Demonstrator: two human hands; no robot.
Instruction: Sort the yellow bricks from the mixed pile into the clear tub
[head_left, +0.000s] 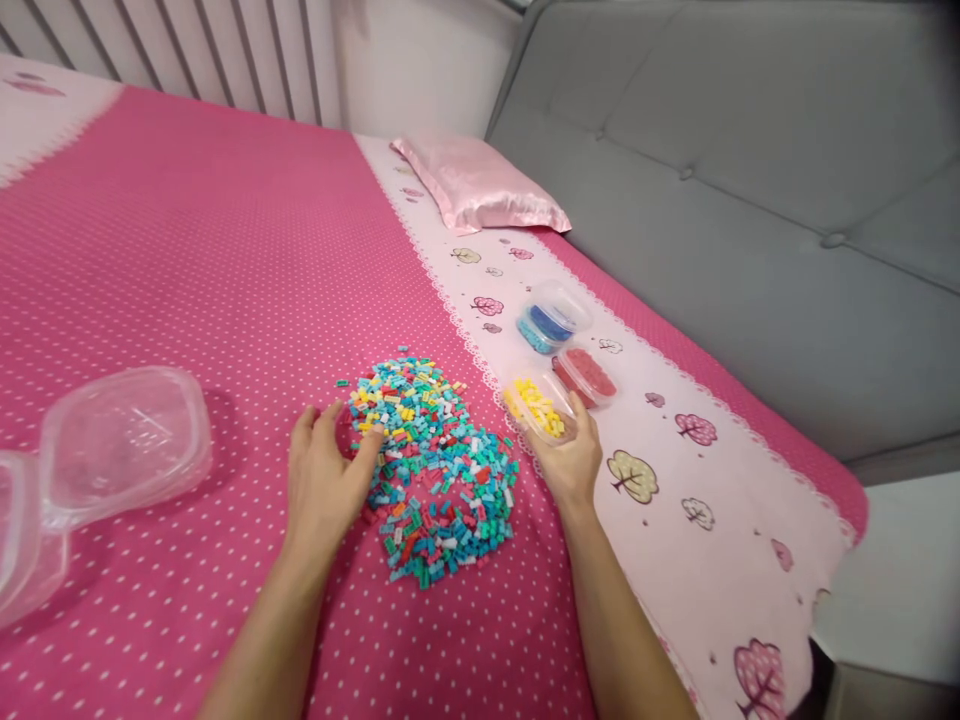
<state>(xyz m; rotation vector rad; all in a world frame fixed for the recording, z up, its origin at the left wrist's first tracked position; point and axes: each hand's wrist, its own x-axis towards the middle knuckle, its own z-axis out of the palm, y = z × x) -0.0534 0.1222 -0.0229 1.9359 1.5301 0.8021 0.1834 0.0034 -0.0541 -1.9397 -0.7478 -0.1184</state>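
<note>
A loose pile of small toy building bricks in turquoise, green, white, yellow and red lies on the bed. At the pile's left edge is my left hand, fingers apart and curved, thumb over the bricks; nothing shows in its grip. My right hand grips the near right side of a clear plastic container with yellow bricks inside. That container is tilted, just right of the pile. Close behind it stands a clear container of red bricks.
Farther back are clear containers with dark blue bricks and light blue bricks. Large clear plastic containers lie at the left. A pink pillow rests near the grey padded headboard. The dotted pink bedsheet lies under everything.
</note>
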